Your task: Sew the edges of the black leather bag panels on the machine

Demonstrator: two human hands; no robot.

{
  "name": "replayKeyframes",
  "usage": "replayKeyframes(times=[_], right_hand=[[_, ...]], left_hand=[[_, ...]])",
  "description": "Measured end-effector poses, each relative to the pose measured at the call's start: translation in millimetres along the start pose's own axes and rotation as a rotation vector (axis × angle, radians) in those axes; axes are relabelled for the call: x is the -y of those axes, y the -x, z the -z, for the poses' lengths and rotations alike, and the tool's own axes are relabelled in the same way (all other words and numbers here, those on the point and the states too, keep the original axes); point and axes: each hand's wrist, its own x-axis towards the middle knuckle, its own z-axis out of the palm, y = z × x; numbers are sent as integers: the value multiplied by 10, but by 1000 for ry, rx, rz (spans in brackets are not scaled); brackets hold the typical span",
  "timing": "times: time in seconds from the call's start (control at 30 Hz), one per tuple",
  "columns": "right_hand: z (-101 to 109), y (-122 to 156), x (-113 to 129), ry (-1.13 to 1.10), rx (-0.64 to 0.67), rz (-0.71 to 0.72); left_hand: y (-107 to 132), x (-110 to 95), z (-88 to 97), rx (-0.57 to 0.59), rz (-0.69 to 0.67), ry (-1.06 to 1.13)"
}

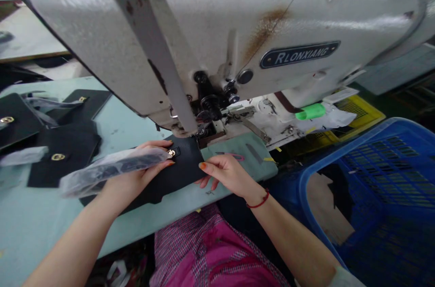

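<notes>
A black leather piece point(185, 165) with a small gold clasp lies under the needle area of a white sewing machine point(210, 38). My left hand point(142, 171) rests on its left side, fingers closed around the piece and a clear plastic wrapping point(112, 167) that trails off to the left. My right hand point(226, 174) presses down on the piece's right edge, fingers curled with the thumb pointing at the leather. A red string bracelet sits on my right wrist.
More black leather pieces point(64, 151) with gold clasps lie stacked at the left on the pale green table point(30, 219). A blue plastic crate point(377, 192) stands at the right, a yellow crate point(360, 115) behind it. A green spool point(311, 112) lies on the machine bed.
</notes>
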Motion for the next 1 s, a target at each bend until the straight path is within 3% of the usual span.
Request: replayKeyframes(times=[0.53,0.8,1.0], right_hand=[[-76,-13,-82,-155,-25,-23],[-105,-21,-112,-101,-46,5],[-117,-49,-336,87,-196,118]], left_hand=[[-62,-26,60,1,31,10],[-58,-29,59,-5,16,1],[7,31,15,90,12,-152]])
